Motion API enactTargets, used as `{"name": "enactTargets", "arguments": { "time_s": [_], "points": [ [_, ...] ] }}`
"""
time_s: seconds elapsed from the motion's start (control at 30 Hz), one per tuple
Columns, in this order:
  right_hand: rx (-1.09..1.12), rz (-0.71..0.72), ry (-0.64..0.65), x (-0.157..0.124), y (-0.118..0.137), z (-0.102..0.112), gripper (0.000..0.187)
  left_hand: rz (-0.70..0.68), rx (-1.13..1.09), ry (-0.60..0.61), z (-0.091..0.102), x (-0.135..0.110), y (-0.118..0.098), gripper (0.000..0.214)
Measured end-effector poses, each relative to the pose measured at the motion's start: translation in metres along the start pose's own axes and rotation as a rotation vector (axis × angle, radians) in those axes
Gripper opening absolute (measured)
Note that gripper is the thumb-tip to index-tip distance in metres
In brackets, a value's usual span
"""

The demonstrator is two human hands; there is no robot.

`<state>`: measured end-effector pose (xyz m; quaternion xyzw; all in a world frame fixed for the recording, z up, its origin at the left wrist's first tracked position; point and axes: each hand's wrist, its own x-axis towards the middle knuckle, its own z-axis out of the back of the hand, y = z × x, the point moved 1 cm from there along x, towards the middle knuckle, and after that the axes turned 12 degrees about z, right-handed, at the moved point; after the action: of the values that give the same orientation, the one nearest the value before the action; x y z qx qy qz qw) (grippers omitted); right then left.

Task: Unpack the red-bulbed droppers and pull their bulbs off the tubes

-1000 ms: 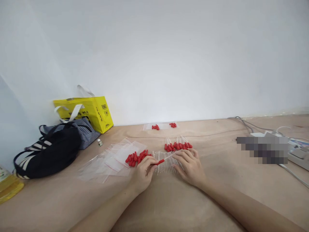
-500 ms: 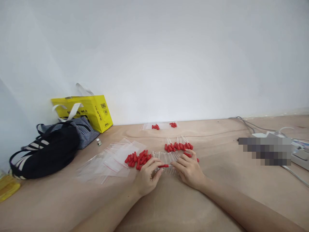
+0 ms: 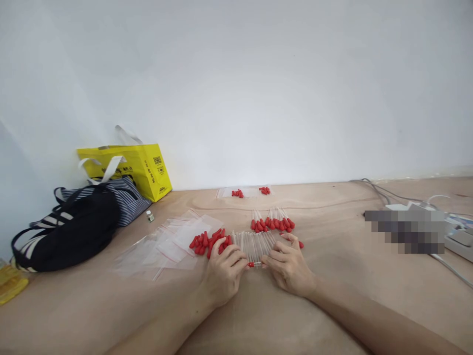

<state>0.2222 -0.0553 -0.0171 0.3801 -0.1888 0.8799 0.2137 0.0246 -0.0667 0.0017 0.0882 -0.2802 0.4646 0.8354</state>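
My left hand (image 3: 223, 271) and my right hand (image 3: 287, 266) meet over the near edge of a row of clear glass tubes (image 3: 254, 244) lying on the wooden table (image 3: 258, 315). Both pinch one dropper with a red cap (image 3: 252, 265) between their fingertips. A loose heap of red rubber caps (image 3: 205, 241) lies just left of my left hand. Behind the tubes is a bunch of finished droppers with red caps (image 3: 272, 222). One more capped dropper (image 3: 300, 244) shows past my right hand.
Clear zip bags (image 3: 166, 244) are spread at the left. A dark striped bag (image 3: 79, 222) and a yellow paper bag (image 3: 129, 167) stand at the far left by the wall. A filled bag of droppers (image 3: 249, 192) lies near the wall. Cables and a power strip (image 3: 456, 236) are at right.
Both hands drew back toward me with the dropper, from above the tubes to their near edge. The dropper went from slanted to lying level between the fingertips.
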Motion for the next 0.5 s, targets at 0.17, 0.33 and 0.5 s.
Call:
{"name": "enactTargets", "arguments": {
  "time_s": [0.17, 0.33, 0.5],
  "points": [
    [-0.046, -0.16, 0.016, -0.012, -0.014, 0.009, 0.024, 0.109, 0.038, -0.078, 0.009, -0.009, 0.019, 0.023],
    [0.005, -0.247, 0.044, -0.016, -0.014, -0.008, 0.029, 0.158, -0.096, -0.198, 0.005, -0.006, 0.03, 0.022],
    [0.07, -0.35, 0.045, -0.015, -0.016, -0.028, 0.041, 0.433, -0.141, -0.276, 0.01, 0.008, 0.059, 0.027]
  ]
}}
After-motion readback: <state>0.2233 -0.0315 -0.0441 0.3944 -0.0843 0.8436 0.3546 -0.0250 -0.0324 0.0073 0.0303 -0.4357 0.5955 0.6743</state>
